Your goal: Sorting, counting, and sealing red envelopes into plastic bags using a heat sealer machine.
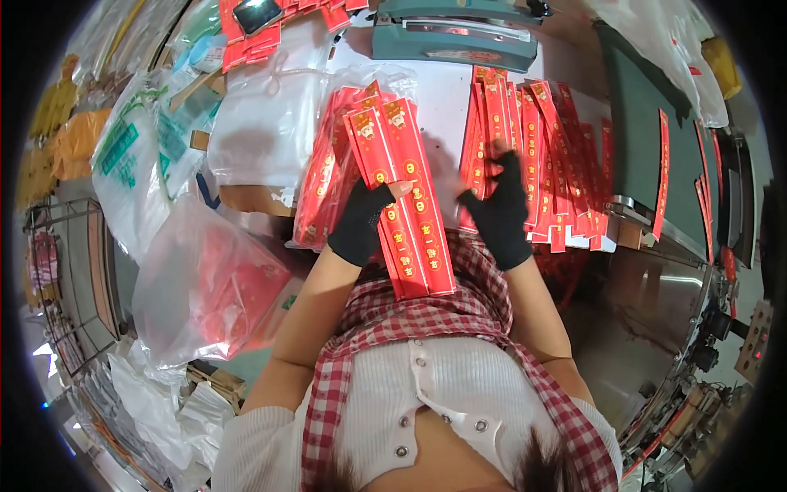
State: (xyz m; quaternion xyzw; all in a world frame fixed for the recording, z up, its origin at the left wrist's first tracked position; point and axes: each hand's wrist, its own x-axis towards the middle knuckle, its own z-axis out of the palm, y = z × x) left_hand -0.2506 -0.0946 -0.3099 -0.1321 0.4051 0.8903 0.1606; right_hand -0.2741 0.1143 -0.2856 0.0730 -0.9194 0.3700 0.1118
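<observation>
Black fingerless gloves cover both my hands. My left hand (369, 215) is closed around a small stack of long red printed strips (407, 201), its thumb lying across their front. The strips carry gold print and a little cartoon figure at the far end, and they reach down over my lap. To the right, my right hand (498, 205) has its thumb and fingers apart, somewhat blurred, with nothing visible in it. It is at the near left edge of a spread pile of similar red strips (537, 156). Clear bags of red strips (320, 193) lie behind my left hand.
A grey-green bench machine (455, 45), probably a bag sealer, stands at the table's back. Clear plastic bags (266, 123) are stacked left of centre, with a phone (257, 15) on red packets beyond. A large clear bag (197, 287) hangs at left; a dark green machine (648, 123) stands right.
</observation>
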